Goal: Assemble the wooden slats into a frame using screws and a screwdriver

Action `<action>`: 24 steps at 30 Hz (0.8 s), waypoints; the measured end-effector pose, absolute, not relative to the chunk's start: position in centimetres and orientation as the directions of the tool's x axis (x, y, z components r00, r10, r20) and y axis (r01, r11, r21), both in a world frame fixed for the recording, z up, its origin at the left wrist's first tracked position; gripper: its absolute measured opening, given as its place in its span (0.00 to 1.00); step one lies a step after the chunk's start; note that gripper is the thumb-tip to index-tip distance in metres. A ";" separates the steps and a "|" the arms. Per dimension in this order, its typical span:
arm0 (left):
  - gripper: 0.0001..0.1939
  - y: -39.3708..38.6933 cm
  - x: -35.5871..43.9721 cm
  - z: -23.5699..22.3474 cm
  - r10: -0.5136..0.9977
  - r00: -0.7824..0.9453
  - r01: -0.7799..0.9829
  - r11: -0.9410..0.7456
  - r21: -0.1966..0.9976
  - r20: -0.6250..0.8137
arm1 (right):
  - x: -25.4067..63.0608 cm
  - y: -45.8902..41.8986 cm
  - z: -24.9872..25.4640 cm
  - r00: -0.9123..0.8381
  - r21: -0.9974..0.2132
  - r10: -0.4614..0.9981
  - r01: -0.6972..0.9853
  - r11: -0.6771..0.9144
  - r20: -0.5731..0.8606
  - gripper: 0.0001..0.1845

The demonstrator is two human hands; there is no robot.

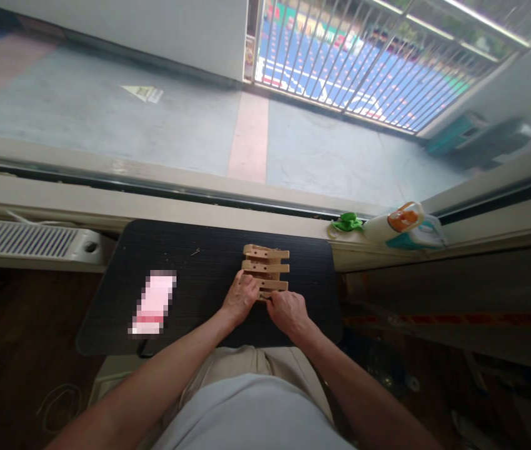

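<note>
Wooden slatted piece (272,268) lies on the dark table (204,300), directly ahead of and between both hands. The left hand (242,297) has its fingers bent and closed on the piece's near left side. Just across from it, the right hand (288,312) is curled at the near right edge, beside a thin dark item too small to identify; whether it pinches that, I can't tell. My reading: the step in hand is close work on the nearest slat, left steadying, right working. The next move seems to call for a firm left hold and small, controlled right-finger motion. Beyond the left hand, to its left, lies a small metallic bit (195,252); farther left, a pixelated pink rectangle (155,303).
</note>
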State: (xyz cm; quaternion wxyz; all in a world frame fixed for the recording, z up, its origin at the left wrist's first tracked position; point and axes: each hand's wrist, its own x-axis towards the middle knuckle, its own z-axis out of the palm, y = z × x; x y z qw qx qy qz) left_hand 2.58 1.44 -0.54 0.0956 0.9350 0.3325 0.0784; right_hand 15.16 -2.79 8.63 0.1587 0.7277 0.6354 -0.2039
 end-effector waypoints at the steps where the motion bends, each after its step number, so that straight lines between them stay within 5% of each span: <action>1: 0.09 1.4 2.5 -0.6 0.630 0.773 0.604 -0.768 0.215 0.081 | 15.2 -2.7 8.7 0.109 -0.033 0.859 0.989 -0.144 -0.500 0.16; 15: 0.09 1.9 2.7 -1.5 0.579 0.815 0.570 -0.808 0.151 0.025 | 15.9 -2.8 8.8 0.066 -0.031 0.844 0.995 -0.098 -0.532 0.15; 21: 0.12 1.5 0.7 1.0 0.651 0.744 0.571 -0.735 0.367 0.147 | 15.8 -3.0 9.5 0.071 -0.053 0.856 0.992 -0.114 -0.512 0.15; 24: 0.16 1.2 -1.5 0.2 0.886 0.456 0.733 -0.430 0.527 0.087 | 15.9 -3.6 9.4 0.065 -0.072 0.854 0.990 -0.119 -0.516 0.14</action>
